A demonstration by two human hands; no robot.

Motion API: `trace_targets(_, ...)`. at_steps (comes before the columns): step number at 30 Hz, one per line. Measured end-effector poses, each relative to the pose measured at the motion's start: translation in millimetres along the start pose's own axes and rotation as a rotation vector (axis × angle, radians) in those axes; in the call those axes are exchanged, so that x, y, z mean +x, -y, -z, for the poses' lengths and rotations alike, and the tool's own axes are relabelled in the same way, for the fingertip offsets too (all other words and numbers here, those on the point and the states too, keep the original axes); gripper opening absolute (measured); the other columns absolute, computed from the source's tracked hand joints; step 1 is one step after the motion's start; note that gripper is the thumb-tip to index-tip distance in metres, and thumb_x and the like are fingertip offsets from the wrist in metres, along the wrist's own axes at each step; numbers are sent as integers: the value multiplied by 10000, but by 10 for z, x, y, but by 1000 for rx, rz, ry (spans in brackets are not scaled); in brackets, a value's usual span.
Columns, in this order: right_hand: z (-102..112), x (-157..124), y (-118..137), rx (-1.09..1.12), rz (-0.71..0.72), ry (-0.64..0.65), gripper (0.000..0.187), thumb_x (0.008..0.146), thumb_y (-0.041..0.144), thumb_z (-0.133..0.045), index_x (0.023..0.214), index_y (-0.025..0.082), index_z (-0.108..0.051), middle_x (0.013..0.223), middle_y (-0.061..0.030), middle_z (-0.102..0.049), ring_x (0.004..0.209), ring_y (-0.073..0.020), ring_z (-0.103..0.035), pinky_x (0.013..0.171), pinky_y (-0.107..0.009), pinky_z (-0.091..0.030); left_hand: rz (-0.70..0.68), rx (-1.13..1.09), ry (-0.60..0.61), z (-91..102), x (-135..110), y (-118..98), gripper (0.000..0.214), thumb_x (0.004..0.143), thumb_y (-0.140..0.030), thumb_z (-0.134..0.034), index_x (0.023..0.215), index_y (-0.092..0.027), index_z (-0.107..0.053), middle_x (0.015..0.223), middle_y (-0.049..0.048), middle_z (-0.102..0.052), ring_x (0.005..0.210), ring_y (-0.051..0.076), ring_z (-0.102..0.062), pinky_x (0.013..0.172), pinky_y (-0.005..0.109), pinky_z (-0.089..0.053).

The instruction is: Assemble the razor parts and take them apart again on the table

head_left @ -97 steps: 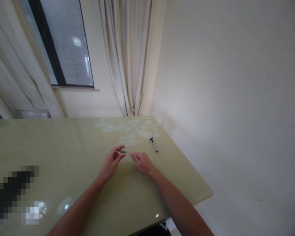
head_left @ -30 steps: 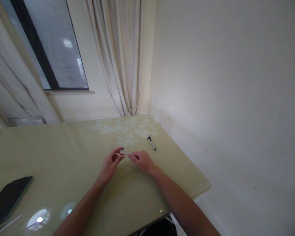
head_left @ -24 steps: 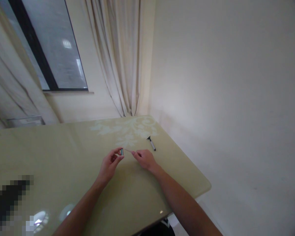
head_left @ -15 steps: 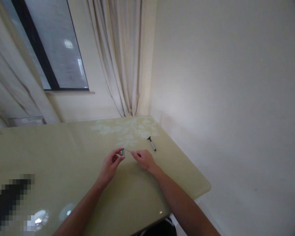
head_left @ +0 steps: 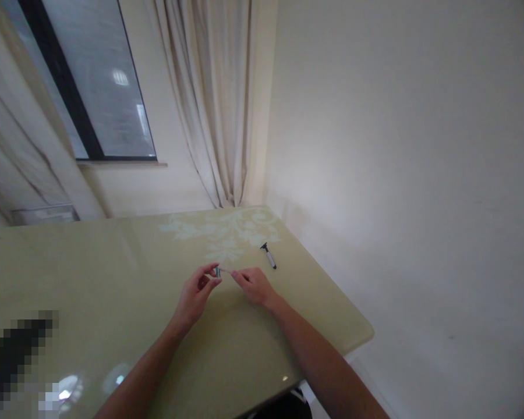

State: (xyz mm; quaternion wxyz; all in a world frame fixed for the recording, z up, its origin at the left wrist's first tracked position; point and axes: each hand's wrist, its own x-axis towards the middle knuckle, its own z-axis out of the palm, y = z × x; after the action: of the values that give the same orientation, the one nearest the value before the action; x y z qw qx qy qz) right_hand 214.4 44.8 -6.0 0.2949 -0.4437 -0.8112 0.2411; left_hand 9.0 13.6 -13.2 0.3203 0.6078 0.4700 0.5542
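My left hand pinches a small razor cartridge, dark with a teal and white edge, between thumb and fingertips. It is held upright just above the table. My right hand is closed on a thin pale stick, whose far tip reaches the cartridge's face. Whether that tip carries cotton is too small to tell. Beyond my right hand a razor with a grey and black handle lies on the table, its dark T-shaped head pointing away from me.
The glossy pale-green table bears a white floral pattern at its far end. Its right edge runs near a white wall. Curtains and a window stand behind. A pixelated dark patch covers the lower left.
The stick's tip has shifted slightly down, from the cartridge's top edge toward its face. My left hand keeps its grip, and the razor stays where it lay.
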Motion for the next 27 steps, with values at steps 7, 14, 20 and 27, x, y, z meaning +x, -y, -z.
trace_targets(7,18,-3,-1,-33,-67,-41,643,1010,664,-317,592,186,-423,574,19,-371,566,-113,-366,566,-290,-188,-5,-11,-19,6,15,13,433,808,-452,-727,1155,-194,-708,879,-5,-599,595,92,-487,559,226,-411)
trace_targets(14,-31,9,21,69,-50,-35,639,1002,683,-309,599,194,-388,598,25,-318,572,-107,-338,557,-279,-195,-6,-26,-11,-21,3,24,435,806,-454,-734,1156,-197,-702,875,-5,-607,600,96,-497,568,229,-423)
trace_targets(20,22,7,-4,10,-86,-29,642,992,693,-302,599,194,-397,590,19,-347,579,-112,-349,561,-284,-199,-7,-7,8,-3,5,25,428,818,-445,-730,1168,-202,-704,887,-5,-601,596,92,-493,563,228,-414)
trace_targets(27,21,-5,45,-19,-78,-21,629,1000,661,-326,586,192,-389,575,22,-334,562,-110,-340,564,-292,-190,-3,-2,-6,10,10,52,446,815,-458,-729,1174,-195,-700,884,-3,-603,584,94,-483,552,231,-405)
